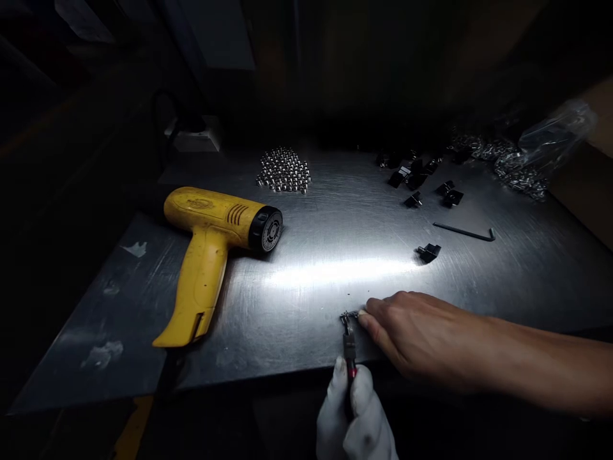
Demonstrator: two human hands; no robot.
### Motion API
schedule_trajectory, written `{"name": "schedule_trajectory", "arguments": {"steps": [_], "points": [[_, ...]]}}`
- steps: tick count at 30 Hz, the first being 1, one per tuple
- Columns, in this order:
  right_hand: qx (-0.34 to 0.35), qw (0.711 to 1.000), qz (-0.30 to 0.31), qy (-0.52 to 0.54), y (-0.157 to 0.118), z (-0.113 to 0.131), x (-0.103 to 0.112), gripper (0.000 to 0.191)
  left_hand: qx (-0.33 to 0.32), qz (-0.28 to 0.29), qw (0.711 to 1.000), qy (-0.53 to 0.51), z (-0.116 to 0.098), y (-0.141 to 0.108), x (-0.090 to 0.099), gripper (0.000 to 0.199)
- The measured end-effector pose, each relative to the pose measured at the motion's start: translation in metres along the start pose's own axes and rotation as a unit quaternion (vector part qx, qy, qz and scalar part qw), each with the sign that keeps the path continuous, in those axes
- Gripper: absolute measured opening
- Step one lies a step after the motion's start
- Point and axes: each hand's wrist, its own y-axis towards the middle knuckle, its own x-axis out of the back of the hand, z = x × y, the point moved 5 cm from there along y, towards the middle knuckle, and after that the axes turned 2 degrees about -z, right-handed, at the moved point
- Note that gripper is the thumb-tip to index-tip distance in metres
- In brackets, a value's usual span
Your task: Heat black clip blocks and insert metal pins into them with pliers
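Currently, the left hand point(357, 415), in a white work glove, has its fingers closed around the red-sleeved grips of small pliers point(349, 348), held upright at the bench's front edge. The pliers' tip holds a small metal part point(348, 317), which lies just above that edge. The bare right hand point(412, 335) reaches in from the right, its fingers pressed together, with the fingertips point(363, 317) touching the part; the exact pinch cannot be confirmed. On the steel bench top point(110, 319) lie a yellow heat gun point(205, 236), a cluster of small steel fittings point(283, 170), black brackets point(427, 253), a hex key point(464, 232), and a plastic bag point(555, 137) beside loose metal hardware point(520, 169).
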Motion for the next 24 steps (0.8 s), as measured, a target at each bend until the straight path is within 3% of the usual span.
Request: {"name": "schedule_trajectory", "arguments": {"steps": [5,12,15,18,24], "points": [[-0.001,1.0,-0.03,-0.008,-0.004,-0.001,-0.007,0.034,-0.03,0.004,0.999,-0.034,0.007,0.009,0.005,0.051],[0.038,0.996,-0.076,-0.039,-0.01,0.0,-0.012,0.029,-0.092,0.022,0.995,-0.021,-0.002,0.006,-0.017,0.03],[0.072,0.984,-0.114,-0.113,-0.013,0.001,-0.014,0.026,-0.112,0.048,0.993,0.004,-0.005,0.005,-0.017,0.027],[0.077,0.97,-0.148,-0.176,-0.015,0.0,-0.018,0.024,-0.08,0.077,0.994,0.022,-0.001,0.008,-0.012,0.035],[0.057,0.965,-0.158,-0.201,-0.017,-0.008,-0.023,0.024,0.028,0.242,0.97,0.006,0.013,0.01,-0.015,0.053]]}}
